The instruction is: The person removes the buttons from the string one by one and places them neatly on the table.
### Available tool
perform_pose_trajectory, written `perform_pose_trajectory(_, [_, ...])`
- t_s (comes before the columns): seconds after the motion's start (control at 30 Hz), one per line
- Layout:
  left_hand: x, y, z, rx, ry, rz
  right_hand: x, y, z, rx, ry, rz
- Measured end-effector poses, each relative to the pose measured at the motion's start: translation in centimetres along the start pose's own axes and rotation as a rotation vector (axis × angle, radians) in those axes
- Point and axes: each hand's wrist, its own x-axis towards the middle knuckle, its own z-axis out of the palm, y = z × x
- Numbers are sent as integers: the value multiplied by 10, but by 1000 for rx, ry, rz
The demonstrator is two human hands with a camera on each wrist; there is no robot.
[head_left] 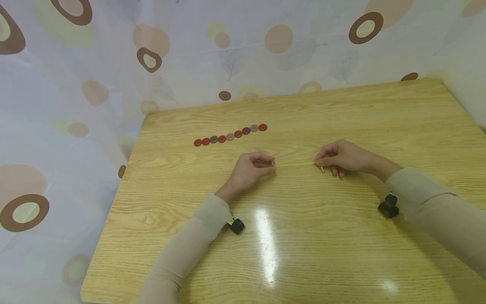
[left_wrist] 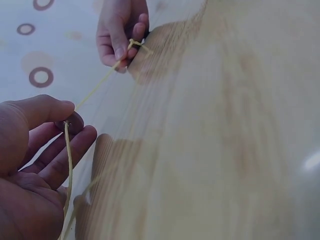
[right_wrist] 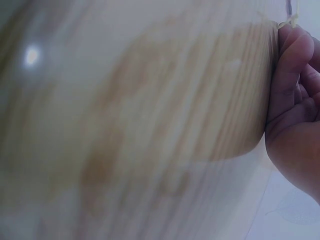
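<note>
My left hand (head_left: 247,172) pinches a brownish button (left_wrist: 75,123) between thumb and fingers, low over the wooden table. A thin yellow string (head_left: 295,164) passes through the button, and one length of it hangs down past the left palm in the left wrist view. Opposite, my right hand (head_left: 344,157) pinches the string between thumb and forefinger, close to a knot (left_wrist: 131,43) with a short loose tail. The string runs straight between the two hands. In the right wrist view only part of the right hand (right_wrist: 295,95) shows, with the knot above its fingertips.
Beyond the left hand, several red, brown, pinkish and grey-green buttons (head_left: 238,134) lie in a slanting row on the table (head_left: 182,190). A patterned white cloth (head_left: 250,59) hangs behind the table and along its left side. Small black cameras sit at both wrists.
</note>
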Motion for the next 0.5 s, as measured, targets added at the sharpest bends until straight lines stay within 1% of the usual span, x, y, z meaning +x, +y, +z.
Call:
perform_pose_trajectory(0.27, [-1,-2,-4,14,14,-16,0,-1,0,-4,-3,-8])
perform_pose_trajectory(0.5, [-2,-2,-6,-1,22,-31,0,-1,0,2,-2,-1])
